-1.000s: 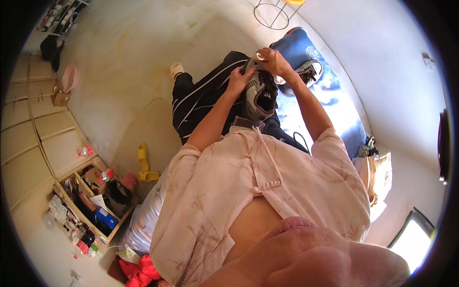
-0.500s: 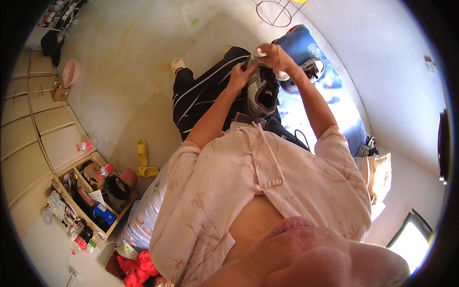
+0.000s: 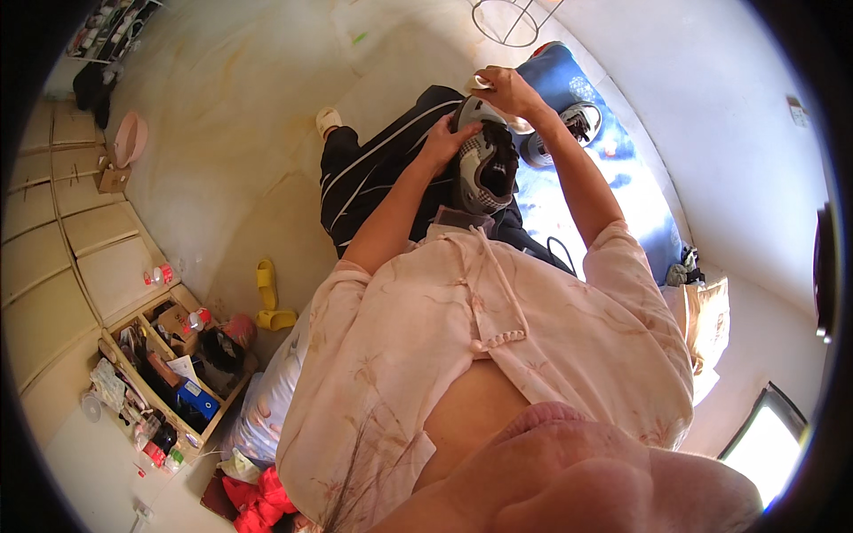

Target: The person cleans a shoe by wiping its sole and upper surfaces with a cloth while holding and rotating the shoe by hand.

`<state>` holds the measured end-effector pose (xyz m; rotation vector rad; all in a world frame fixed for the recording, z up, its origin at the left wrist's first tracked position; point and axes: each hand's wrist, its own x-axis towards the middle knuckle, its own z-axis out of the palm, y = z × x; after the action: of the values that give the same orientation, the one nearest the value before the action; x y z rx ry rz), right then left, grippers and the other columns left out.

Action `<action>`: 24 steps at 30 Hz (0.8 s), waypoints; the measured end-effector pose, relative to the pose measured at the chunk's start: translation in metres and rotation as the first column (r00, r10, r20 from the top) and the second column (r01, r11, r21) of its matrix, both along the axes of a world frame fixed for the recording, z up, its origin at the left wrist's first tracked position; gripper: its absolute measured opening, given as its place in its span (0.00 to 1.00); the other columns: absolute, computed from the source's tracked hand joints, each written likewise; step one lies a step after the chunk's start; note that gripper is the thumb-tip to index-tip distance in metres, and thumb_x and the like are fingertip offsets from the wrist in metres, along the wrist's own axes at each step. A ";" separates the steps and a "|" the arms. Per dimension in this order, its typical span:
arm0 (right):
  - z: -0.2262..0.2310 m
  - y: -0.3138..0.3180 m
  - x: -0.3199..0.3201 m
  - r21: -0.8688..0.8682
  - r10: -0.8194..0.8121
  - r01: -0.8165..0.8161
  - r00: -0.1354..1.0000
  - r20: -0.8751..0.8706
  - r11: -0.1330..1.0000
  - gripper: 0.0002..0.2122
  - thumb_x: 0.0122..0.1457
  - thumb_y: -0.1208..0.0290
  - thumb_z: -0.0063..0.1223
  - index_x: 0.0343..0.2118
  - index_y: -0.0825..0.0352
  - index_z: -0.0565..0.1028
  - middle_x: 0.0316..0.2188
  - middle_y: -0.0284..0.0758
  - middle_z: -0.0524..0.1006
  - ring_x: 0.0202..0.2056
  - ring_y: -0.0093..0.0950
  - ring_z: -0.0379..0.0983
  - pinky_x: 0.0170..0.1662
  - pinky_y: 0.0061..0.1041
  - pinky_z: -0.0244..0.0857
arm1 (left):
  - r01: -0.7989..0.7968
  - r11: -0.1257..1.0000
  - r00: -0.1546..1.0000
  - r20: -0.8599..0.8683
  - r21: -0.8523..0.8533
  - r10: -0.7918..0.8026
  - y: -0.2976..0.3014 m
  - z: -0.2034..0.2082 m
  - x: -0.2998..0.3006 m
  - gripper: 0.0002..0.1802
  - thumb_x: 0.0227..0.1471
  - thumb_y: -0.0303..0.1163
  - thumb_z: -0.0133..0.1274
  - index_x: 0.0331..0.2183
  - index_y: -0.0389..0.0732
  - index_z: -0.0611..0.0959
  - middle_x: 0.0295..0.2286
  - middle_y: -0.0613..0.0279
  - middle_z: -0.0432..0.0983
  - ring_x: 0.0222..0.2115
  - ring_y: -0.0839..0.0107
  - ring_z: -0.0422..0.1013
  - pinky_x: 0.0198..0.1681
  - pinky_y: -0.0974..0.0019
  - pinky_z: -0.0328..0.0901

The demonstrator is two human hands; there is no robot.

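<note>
A grey-and-white sneaker with dark laces rests over my lap, its toe pointing away from me. My left hand grips the side of the sneaker near the toe, thumb on the upper. Above the toe, my right hand is closed on a white wipe; whether it is paper or cloth is too small to make out. To the right, the matching sneaker lies on a blue patterned bedspread.
A round wire stand is on the floor at the far side. Yellow slippers lie at left, near an open wooden drawer full of odds and ends. A pink basin stands by the cabinets. A white wall borders the right.
My right hand has shifted slightly up and left, off the laces to beyond the toe, with the white wipe. The left hand still holds the sneaker.
</note>
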<state>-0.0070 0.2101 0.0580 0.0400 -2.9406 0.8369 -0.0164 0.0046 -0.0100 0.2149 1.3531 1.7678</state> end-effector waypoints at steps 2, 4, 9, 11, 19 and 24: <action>-0.010 0.003 0.001 0.066 -0.041 0.039 0.999 0.027 0.997 0.13 0.57 0.68 0.64 0.39 0.72 0.78 0.33 0.45 0.80 0.36 0.44 0.78 0.40 0.36 0.71 | 0.001 0.999 0.999 -0.040 -0.052 -0.003 0.000 -0.003 -0.001 0.34 0.54 0.40 0.68 0.55 0.30 0.75 0.46 0.56 0.78 0.44 0.70 0.75 0.49 0.66 0.70; -0.005 -0.008 0.009 -0.066 0.285 -0.283 0.958 0.020 0.957 0.13 0.56 0.68 0.64 0.40 0.72 0.79 0.34 0.44 0.80 0.37 0.43 0.79 0.41 0.35 0.72 | -0.010 0.999 0.998 -0.069 -0.049 0.007 -0.001 -0.010 -0.002 0.34 0.54 0.40 0.68 0.55 0.31 0.75 0.45 0.57 0.79 0.43 0.70 0.75 0.49 0.66 0.70; 0.021 -0.015 0.006 -0.134 0.161 -0.155 0.986 0.033 0.979 0.13 0.59 0.67 0.63 0.41 0.70 0.79 0.31 0.42 0.81 0.32 0.40 0.80 0.39 0.36 0.73 | -0.007 1.000 1.000 -0.001 -0.026 0.007 -0.004 -0.009 -0.005 0.33 0.53 0.38 0.69 0.55 0.32 0.76 0.45 0.57 0.79 0.43 0.71 0.75 0.48 0.66 0.71; -0.003 0.017 -0.012 0.038 -0.017 0.014 0.998 0.064 0.999 0.14 0.58 0.65 0.62 0.42 0.68 0.80 0.35 0.47 0.82 0.38 0.45 0.80 0.44 0.39 0.74 | -0.001 1.000 1.000 -0.001 -0.014 0.001 0.001 -0.013 -0.004 0.33 0.53 0.37 0.69 0.55 0.33 0.76 0.45 0.58 0.79 0.43 0.71 0.75 0.48 0.66 0.71; -0.006 0.005 -0.009 0.068 0.165 -0.168 0.985 0.045 0.983 0.12 0.54 0.74 0.58 0.42 0.67 0.79 0.38 0.47 0.81 0.43 0.49 0.78 0.46 0.41 0.72 | -0.035 0.999 0.995 -0.092 -0.027 0.032 -0.004 0.005 0.003 0.33 0.51 0.34 0.69 0.55 0.31 0.76 0.46 0.56 0.79 0.44 0.70 0.75 0.49 0.66 0.71; -0.018 0.017 -0.008 0.159 -0.055 0.048 0.998 0.037 0.986 0.11 0.52 0.75 0.60 0.39 0.68 0.78 0.37 0.46 0.81 0.41 0.49 0.78 0.46 0.42 0.71 | -0.124 0.992 0.979 -0.166 -0.016 0.120 0.005 0.009 0.010 0.31 0.48 0.32 0.70 0.51 0.31 0.78 0.42 0.56 0.80 0.39 0.70 0.77 0.45 0.66 0.72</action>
<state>-0.0150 0.2276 0.0396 -0.0439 -3.0260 0.6032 -0.0059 0.0092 -0.0011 0.2738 1.5357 1.8658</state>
